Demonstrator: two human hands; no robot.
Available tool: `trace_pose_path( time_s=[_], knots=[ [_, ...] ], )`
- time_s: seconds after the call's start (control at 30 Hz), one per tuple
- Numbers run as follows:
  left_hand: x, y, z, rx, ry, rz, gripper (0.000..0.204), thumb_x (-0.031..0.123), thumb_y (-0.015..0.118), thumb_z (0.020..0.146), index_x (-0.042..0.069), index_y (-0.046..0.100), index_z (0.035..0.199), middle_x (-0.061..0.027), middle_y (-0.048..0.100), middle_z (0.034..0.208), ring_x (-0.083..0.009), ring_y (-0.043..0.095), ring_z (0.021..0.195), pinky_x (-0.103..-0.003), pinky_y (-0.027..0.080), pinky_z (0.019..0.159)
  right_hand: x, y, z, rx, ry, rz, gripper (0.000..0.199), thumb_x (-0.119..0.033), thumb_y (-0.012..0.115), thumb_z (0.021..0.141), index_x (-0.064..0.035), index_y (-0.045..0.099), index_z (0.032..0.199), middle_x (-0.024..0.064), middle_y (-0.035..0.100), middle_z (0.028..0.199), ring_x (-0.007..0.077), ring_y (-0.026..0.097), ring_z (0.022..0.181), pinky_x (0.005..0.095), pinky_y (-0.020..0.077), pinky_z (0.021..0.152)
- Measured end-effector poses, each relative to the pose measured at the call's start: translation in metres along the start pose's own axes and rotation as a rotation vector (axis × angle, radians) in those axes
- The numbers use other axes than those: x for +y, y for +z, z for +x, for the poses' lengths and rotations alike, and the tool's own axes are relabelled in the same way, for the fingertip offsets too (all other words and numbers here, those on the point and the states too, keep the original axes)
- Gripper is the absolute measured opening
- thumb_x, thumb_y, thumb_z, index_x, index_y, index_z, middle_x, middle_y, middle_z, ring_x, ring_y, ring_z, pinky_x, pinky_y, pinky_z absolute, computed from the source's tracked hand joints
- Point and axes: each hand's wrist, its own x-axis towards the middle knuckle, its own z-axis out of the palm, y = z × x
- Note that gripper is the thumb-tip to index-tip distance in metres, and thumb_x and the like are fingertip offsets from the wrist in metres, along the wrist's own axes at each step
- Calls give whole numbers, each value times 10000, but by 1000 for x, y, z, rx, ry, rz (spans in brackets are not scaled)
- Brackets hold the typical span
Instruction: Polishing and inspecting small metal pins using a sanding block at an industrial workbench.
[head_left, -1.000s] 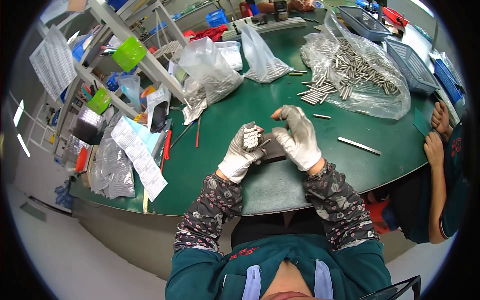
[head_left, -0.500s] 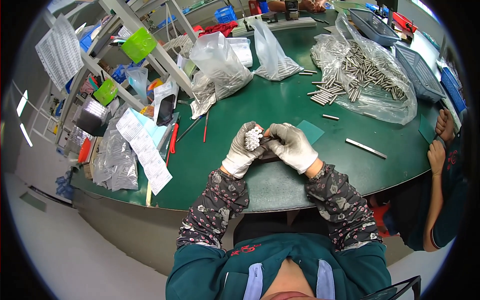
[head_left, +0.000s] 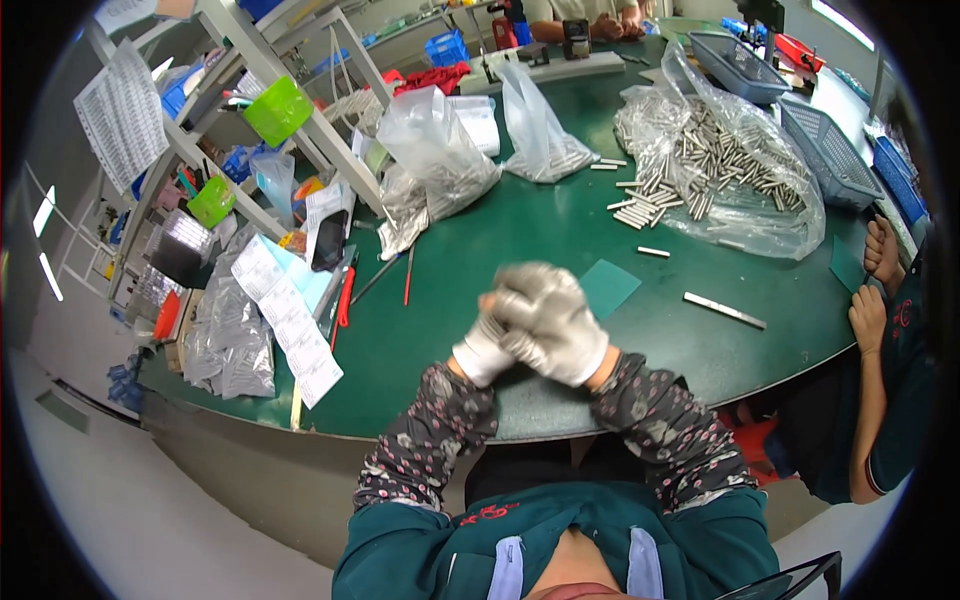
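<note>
Both my hands wear white work gloves with grey smudges and meet over the table's near edge. My right hand (head_left: 552, 325), partly blurred, curls over my left hand (head_left: 484, 352) with its fingers wrapped round. The left hand's fingers are mostly hidden beneath it, and so is the bundle of metal pins they held a moment ago. To the right of my hands lies a green square sheet (head_left: 610, 288). Farther right are a single short metal pin (head_left: 654, 252) and a longer flat metal bar (head_left: 725, 310).
A clear plastic bag (head_left: 790, 235) spills a heap of metal pins (head_left: 715, 150) at the back right. Baskets (head_left: 830, 155) stand beside it. More filled bags (head_left: 440, 150), red-handled pliers (head_left: 345, 298) and papers (head_left: 300, 330) lie left. A co-worker's hands (head_left: 875, 290) are at the right edge.
My right hand has moved left and over my left hand, covering the bundle of pins that showed before. The view has shifted slightly.
</note>
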Motion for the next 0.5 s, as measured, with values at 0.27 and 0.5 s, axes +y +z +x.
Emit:
trace_pose_path(
  time_s=[0.27, 0.5],
  knots=[
    [-15, 10, -20, 30, -145, -352, 442, -4, 634, 732, 70, 468, 1135, -26, 525, 1075, -159, 507, 1009, -290, 426, 873, -5, -6, 0, -64, 286, 316, 350, -332, 502, 807, -37, 544, 990, 110, 586, 831, 315, 533, 821, 394, 412, 713],
    [32, -28, 13, 270, -319, -70, 451, -96, 622, 640, 73, 479, 1033, -1, 549, 850, -100, 531, 693, -204, 426, 546, 29, -44, 32, -60, 303, -64, 319, -251, 519, 785, -40, 509, 1024, 168, 562, 929, 337, 529, 885, 407, 430, 767]
  ],
)
